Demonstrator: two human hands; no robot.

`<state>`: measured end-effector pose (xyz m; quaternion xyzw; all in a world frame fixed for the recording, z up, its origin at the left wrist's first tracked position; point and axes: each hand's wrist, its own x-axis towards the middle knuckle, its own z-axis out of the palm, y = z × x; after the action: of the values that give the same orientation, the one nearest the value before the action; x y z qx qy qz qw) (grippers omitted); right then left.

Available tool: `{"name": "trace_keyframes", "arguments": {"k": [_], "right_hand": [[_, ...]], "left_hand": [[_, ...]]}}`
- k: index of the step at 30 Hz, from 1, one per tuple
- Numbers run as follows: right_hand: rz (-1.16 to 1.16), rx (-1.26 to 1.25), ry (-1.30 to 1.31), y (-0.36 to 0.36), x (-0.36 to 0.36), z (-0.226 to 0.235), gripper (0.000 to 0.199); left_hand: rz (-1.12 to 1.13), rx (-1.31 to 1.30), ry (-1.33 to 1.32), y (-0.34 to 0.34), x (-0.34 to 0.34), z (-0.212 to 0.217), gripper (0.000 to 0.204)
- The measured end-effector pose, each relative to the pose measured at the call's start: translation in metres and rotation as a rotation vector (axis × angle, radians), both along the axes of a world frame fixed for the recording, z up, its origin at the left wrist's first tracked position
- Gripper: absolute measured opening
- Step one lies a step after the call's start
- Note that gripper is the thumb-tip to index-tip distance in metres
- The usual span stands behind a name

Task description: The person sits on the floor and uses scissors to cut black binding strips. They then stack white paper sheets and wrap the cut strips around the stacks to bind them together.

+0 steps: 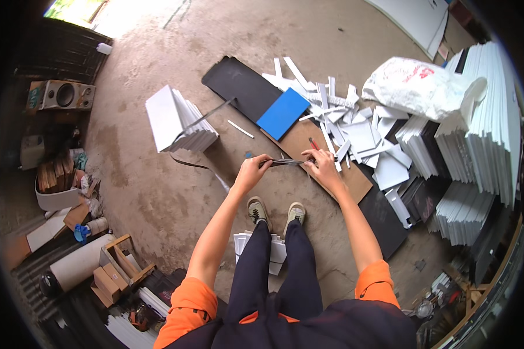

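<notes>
1. Bare concrete floor (157,198) fills the view, stained and dusty, with clutter along its left edge: a wooden speaker box (64,95) and a white roll (78,264).
2. Both hands meet above the floor's middle, just ahead of the person's shoes (276,212).
3. A thin dark flat strap (285,162) runs between them, its long axis roughly level, left to right.
4. The left hand (251,171) is closed, pinching the strap's left end; the right hand (323,164) is closed on its right end.
5. Neither hand is nearer; each grips one end, so the strap lies straight between them.
6. Beyond the left hand, more dark strapping (201,122) wraps a stack of white rectangular panels (177,119); whether it is the same strap cannot be told.
7. Past the right hand lie a brown cardboard sheet (332,174), a blue rectangular board (283,113), white offcuts (355,131) and tall stacks of white sheets (483,128).
</notes>
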<state>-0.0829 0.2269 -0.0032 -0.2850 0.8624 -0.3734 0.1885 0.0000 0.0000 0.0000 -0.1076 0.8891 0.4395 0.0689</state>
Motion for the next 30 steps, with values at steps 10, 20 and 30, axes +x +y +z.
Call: {"name": "trace_keyframes", "arguments": {"k": [10, 20, 30], "right_hand": [[-0.379, -0.011, 0.282, 0.019, -0.016, -0.266, 0.039], [-0.546, 0.307, 0.313, 0.046, -0.029, -0.464, 0.048], [-0.518, 0.167, 0.023, 0.07, -0.033, -0.504, 0.047]], "left_hand": [[0.262, 0.287, -0.079, 0.039, -0.029, -0.264, 0.016], [0.103, 0.422, -0.066, 0.024, -0.084, -0.427, 0.013], [0.041, 0.554, 0.09, 0.041, -0.128, -0.456, 0.019]]}}
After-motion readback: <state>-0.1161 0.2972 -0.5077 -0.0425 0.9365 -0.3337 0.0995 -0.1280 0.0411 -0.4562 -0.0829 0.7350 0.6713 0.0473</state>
